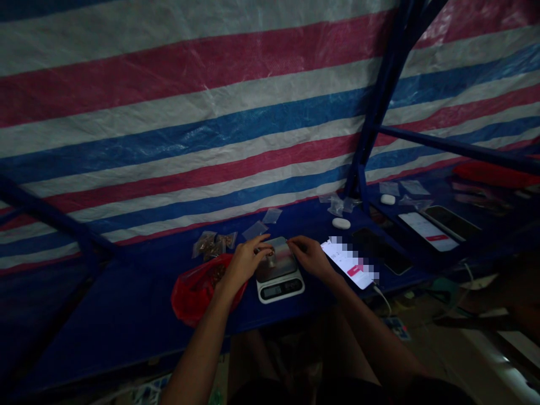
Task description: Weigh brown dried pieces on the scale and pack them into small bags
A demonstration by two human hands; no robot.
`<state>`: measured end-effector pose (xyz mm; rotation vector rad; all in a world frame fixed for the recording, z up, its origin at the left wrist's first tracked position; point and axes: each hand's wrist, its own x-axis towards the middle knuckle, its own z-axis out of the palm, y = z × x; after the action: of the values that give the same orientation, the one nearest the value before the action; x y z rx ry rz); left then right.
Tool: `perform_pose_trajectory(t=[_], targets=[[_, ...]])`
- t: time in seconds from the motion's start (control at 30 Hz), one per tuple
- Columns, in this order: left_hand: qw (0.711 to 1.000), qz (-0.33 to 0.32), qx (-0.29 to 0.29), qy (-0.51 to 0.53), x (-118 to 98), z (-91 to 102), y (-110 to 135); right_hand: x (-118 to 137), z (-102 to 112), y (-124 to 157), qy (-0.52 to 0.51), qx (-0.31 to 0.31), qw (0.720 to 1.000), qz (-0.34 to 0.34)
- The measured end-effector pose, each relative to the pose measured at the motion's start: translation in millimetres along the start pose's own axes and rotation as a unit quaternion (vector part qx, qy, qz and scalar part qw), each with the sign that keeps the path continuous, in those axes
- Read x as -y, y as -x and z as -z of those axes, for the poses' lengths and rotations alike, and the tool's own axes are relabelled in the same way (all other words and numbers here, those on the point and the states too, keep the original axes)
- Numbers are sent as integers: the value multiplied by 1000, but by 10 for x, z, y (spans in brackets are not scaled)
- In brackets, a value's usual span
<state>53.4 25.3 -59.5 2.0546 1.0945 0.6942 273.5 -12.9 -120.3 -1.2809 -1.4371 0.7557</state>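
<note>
A small white digital scale (279, 275) with a steel platform sits on the blue table (126, 315). A small object (271, 260) stands on the platform. My left hand (244, 261) reaches over the scale's left side, fingers pinched near that object. My right hand (310, 256) is at the scale's right rear corner, fingers pinched together on something too small to make out. A red plastic bag (194, 292) with brownish contents lies under my left wrist.
A lit phone (350, 263) with a cable lies right of the scale, more phones (428, 230) beyond. Small clear zip bags (215, 243), some filled, and white cases (341, 223) lie at the back. A striped tarp (211, 112) and blue frame poles (379, 101) enclose the table.
</note>
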Motion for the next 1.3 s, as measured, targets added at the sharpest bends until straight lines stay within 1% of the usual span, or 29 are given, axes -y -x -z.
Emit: perform_pose_trajectory(t=[0.1, 0.17, 0.2, 0.23, 0.27, 0.33, 0.37, 0.43, 0.5, 0.6, 0.67, 0.73, 0.9, 1.0, 1.17, 1.3], targets=[[998, -14, -41, -51, -73, 122, 93, -37, 22, 82, -7, -28, 1000, 0], [992, -18, -78, -93, -74, 287, 239, -80, 37, 140, 3, -58, 998, -1], [990, -12, -87, -115, -44, 384, 336, -104, 41, 166, 12, -73, 997, -3], [988, 2, -78, -132, 9, 480, 445, -128, 44, 189, 20, -88, 996, -3], [988, 24, -54, -143, 83, 570, 558, -150, 44, 208, 28, -100, 995, -3], [983, 79, 25, -161, 267, 702, 769, -184, 41, 233, 34, -107, 994, 1], [978, 107, 42, -173, 361, 737, 853, -195, 39, 239, 32, -106, 994, 3], [965, 158, 63, -198, 508, 744, 957, -202, 40, 245, 28, -102, 994, 7], [959, 178, 74, -206, 576, 691, 976, -197, 47, 249, 28, -103, 994, 10], [964, 160, 92, -191, 557, 601, 917, -179, 69, 262, 36, -116, 993, 6], [967, 143, 93, -189, 520, 588, 877, -168, 82, 271, 41, -119, 992, 2], [968, 132, 84, -198, 492, 620, 859, -163, 91, 275, 46, -119, 992, 0], [969, 125, 47, -207, 432, 770, 886, -178, 88, 271, 45, -116, 992, -14], [970, 123, 32, -207, 394, 805, 905, -192, 86, 270, 39, -107, 993, -19], [971, 124, 67, -195, 362, 762, 888, -204, 88, 273, 34, -106, 994, -21], [970, 121, 72, -200, 366, 729, 860, -202, 84, 275, 29, -103, 994, -25]])
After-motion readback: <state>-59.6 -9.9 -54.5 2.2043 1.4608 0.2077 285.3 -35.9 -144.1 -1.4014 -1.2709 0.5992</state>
